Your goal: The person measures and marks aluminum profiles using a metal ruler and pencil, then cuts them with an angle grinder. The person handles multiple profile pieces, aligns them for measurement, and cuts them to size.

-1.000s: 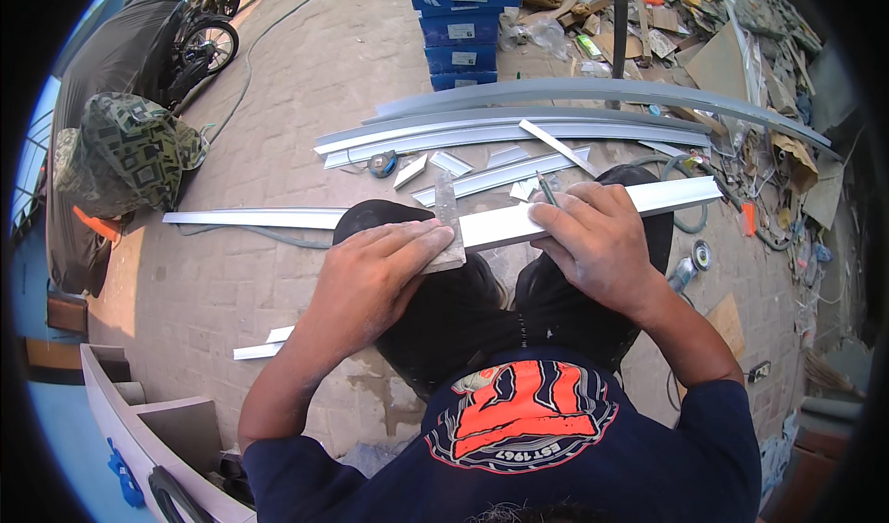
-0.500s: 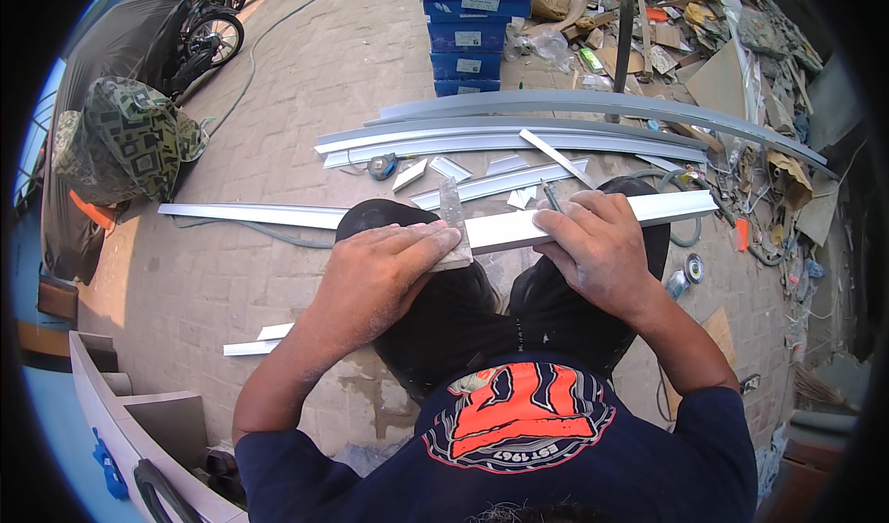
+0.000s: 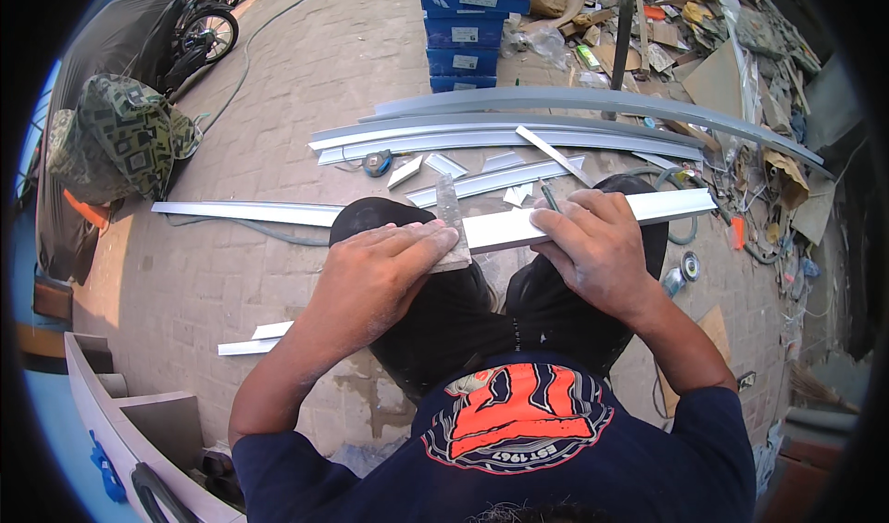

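My left hand is closed on a worn metal square, whose narrow blade crosses a white profile strip lying across my bent knees. Closed around that strip, to the right of the square, is my right hand, with a pencil between its fingers, pointing up and away from me. Beyond my knees, offcut pieces and a tape measure lie on the paving.
Long profiles lie ahead, near stacked blue boxes. A debris pile fills the upper right; an angle grinder lies beside my right knee. Covered motorbikes and a hose are at left, a pale panelled piece lower left.
The view has shifted slightly, with the hands and strip appearing a little lower. Both hands keep the same grip, and the square stays across the strip.
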`<state>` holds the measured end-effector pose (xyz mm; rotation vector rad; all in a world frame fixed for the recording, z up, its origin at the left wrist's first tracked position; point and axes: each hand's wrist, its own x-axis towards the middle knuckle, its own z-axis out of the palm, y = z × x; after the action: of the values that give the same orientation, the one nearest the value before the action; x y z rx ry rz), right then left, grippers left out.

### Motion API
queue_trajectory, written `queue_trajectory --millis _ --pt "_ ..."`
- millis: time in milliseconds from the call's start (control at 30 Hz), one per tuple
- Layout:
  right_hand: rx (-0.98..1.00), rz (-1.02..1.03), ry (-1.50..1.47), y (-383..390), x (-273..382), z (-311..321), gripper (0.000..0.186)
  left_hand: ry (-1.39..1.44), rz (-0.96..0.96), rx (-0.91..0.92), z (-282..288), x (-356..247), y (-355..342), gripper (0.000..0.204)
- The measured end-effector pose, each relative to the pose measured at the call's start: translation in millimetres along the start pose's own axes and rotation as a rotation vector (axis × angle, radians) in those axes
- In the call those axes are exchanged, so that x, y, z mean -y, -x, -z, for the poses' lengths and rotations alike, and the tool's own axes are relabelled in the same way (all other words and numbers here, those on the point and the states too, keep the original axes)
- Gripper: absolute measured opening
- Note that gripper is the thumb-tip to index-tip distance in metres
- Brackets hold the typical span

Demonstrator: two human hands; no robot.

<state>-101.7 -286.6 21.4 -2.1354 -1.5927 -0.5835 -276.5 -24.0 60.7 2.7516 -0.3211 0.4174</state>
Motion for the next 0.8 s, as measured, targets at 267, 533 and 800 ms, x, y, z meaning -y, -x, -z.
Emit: queue_trajectory --millis 267,533,800 --pt "0.003 -0.001 -0.002 -0.3 -0.6 0.4 0.044 0.023 0.027 0.023 1.8 -0.4 0.4 0.04" --pt "0.013 -0.004 -0.004 -1.2 -0.3 1.2 0.044 -0.007 0.038 0.029 1.1 -1.5 0.8 0.04" --pt "0.054 -0.187 -0.664 -16.5 12.1 28.5 0.038 -0.192 -0.072 -0.028 -9.7 -1.5 4.9 0.041"
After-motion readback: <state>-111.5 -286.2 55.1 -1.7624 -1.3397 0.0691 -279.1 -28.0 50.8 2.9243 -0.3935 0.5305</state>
